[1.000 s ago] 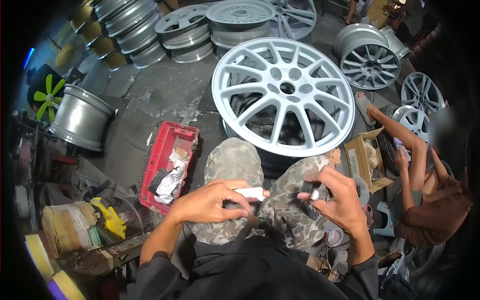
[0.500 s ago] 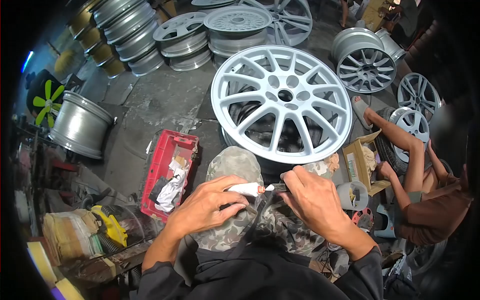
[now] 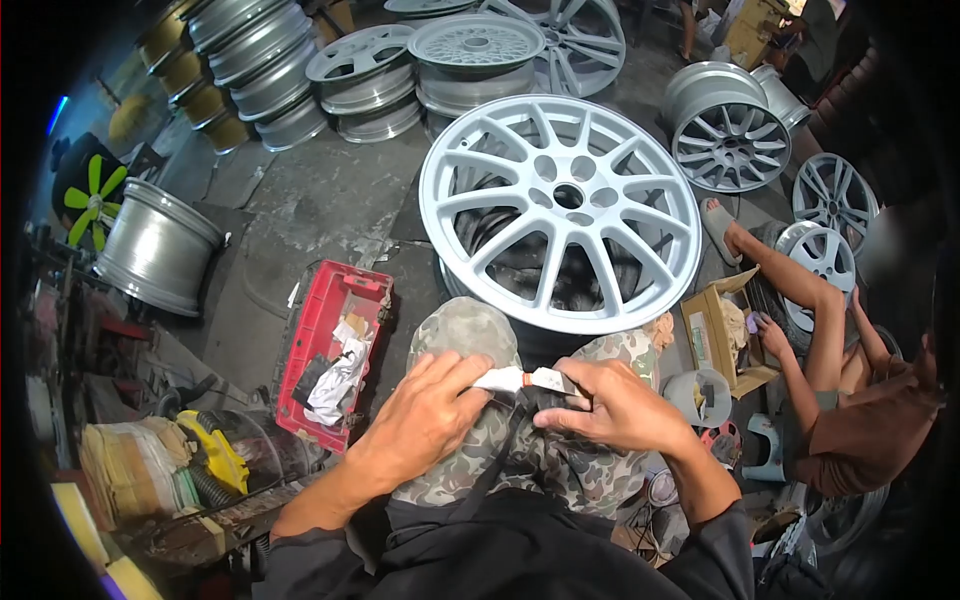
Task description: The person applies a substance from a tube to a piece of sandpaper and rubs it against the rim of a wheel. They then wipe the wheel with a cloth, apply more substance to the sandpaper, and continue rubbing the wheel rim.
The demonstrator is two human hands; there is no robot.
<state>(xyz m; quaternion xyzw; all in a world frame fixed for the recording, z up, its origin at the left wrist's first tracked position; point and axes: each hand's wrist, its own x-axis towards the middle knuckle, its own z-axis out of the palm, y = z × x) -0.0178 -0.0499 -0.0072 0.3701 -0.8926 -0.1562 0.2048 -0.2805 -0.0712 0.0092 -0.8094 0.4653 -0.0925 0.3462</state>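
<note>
Squeezing a small white tube [image 3: 497,379] onto a flat metal blade [image 3: 553,381], over the knees in camouflage trousers [image 3: 470,330].
Left hand [image 3: 425,420] closed on the tube; right hand [image 3: 615,408] closed on the blade, nozzle touching. Risk, judged: too hard a press, paste drips onto trousers; the large pale-grey alloy wheel [image 3: 560,212] lies just beyond.

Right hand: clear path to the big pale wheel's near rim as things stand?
Probably yes. The right hand sits on the knee just below the pale wheel, nothing between them, but its fingers hold a small blade at the tube.
</note>
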